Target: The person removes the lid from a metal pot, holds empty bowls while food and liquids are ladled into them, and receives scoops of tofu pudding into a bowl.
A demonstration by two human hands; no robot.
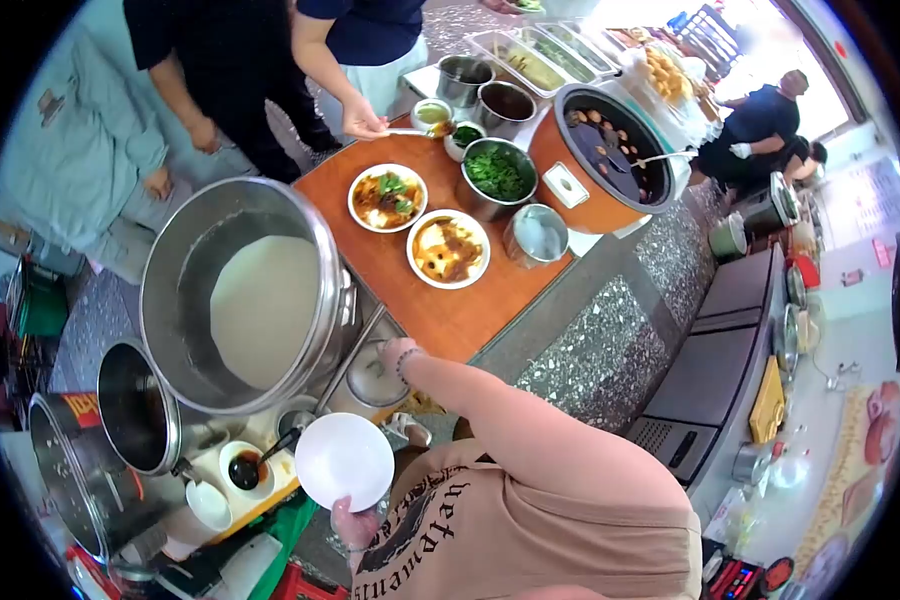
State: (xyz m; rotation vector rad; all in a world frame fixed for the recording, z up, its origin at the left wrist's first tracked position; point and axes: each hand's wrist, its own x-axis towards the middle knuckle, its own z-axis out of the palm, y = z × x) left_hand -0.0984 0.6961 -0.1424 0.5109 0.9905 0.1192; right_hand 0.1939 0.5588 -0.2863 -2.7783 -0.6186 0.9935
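Note:
My left hand (355, 522) grips the edge of a white bowl (345, 462), which looks bare inside. My right hand (400, 352), a bracelet at its wrist, is closed at the edge of a round, shallow metal piece (372, 378); its fingers are partly hidden. Beside it a long metal handle (350, 358) leans along the large steel pot (325, 250), which holds a smooth, pale, creamy mass (265, 310). On the orange table (370, 280) stand two filled white bowls, one with brown sauce (448, 249) and one topped with green leaves (388, 198).
A co-worker's hand (363, 122) holds a spoon over small condiment bowls. Behind the filled bowls stand a pot of chopped greens (500, 178) and an orange cooker of dark liquid and eggs (595, 150). A sauce bowl (245, 470) and a dark pot (135, 405) stand left.

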